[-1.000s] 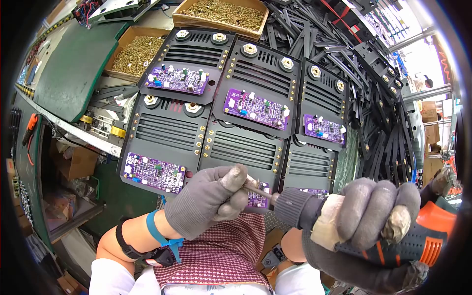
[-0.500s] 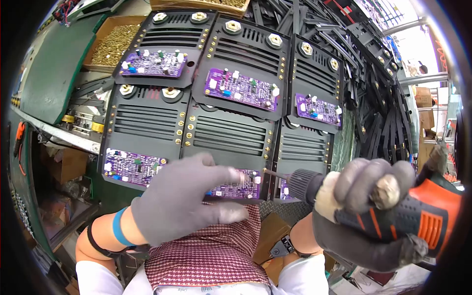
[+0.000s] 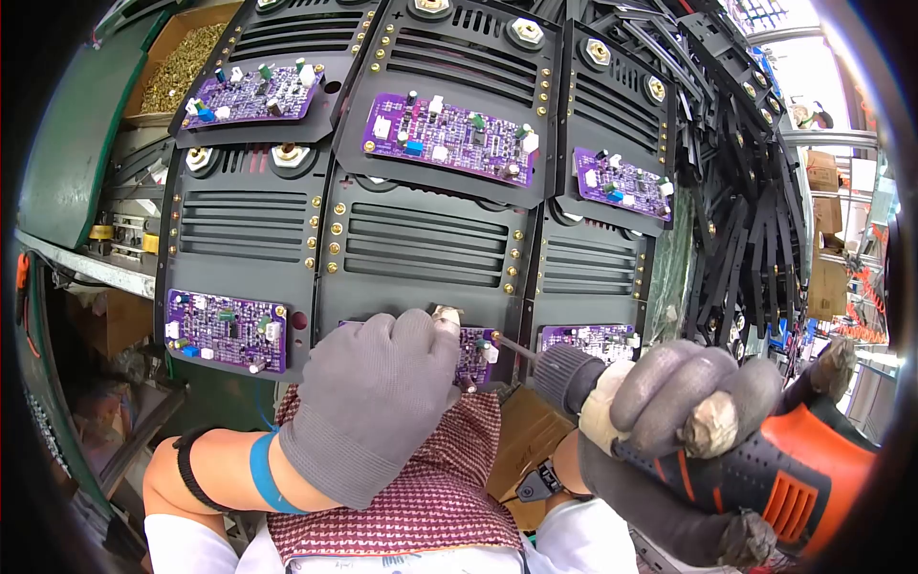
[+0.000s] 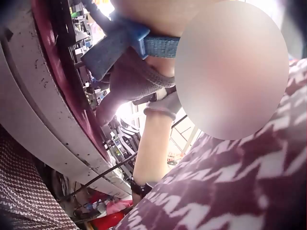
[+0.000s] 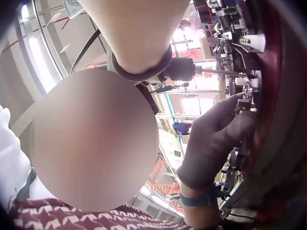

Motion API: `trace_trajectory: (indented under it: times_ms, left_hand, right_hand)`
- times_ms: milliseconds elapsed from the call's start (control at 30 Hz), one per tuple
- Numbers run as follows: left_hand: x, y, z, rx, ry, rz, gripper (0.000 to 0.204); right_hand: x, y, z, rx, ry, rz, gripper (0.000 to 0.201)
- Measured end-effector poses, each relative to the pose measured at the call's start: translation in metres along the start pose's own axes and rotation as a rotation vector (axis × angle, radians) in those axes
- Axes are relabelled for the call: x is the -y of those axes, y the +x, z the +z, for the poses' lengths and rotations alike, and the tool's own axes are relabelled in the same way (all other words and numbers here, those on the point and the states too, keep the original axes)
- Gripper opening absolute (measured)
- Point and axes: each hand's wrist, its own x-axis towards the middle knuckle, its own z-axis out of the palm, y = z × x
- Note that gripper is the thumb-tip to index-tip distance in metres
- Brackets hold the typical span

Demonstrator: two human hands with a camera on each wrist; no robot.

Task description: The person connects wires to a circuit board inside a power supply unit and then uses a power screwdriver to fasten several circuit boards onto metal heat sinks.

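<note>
Gingerly, my left hand (image 3: pixel 378 402) pinches the fragile purple board (image 3: pixel 475 346) by its edge at twelve o'clock; my right hand (image 3: pixel 684 435) grips the heavy screwdriver (image 3: pixel 765 469) at three o'clock.

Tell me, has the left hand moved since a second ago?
Yes. The left hand left the drill bit and went forward onto the purple board on the middle panel.

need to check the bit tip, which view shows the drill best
The head view: the orange and black drill is gripped in the right hand, its bit aimed at the purple board beside the left hand. The right wrist view shows only chuck and bit from below. The left wrist view shows no drill.
</note>
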Motion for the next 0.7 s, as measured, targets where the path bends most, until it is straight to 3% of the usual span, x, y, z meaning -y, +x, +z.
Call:
trace_trajectory:
  times_ms: [300, 467, 533, 633, 700]
  left_hand:
    - [0.007, 0.003, 0.0, 0.087, -0.068, 0.004, 0.06]
    - [0.011, 0.0, 0.002, 0.04, -0.093, 0.033, 0.06]
    - [0.012, 0.001, 0.003, 0.038, -0.095, 0.037, 0.06]
    - [0.012, 0.002, 0.002, 0.05, -0.09, 0.028, 0.059]
    - [0.012, 0.003, 0.0, 0.054, -0.111, 0.024, 0.06]
  right_hand:
    - [-0.01, 0.004, -0.011, 0.039, 0.029, -0.026, 0.022]
    - [-0.012, 0.01, 0.0, -0.021, -0.05, -0.127, 0.023]
    - [-0.009, 0.01, -0.003, 0.073, -0.064, -0.025, 0.024]
    - [-0.001, 0.002, 0.004, -0.012, -0.267, 0.039, 0.023]
    - [0.003, 0.002, -0.001, 0.028, -0.208, 0.041, 0.022]
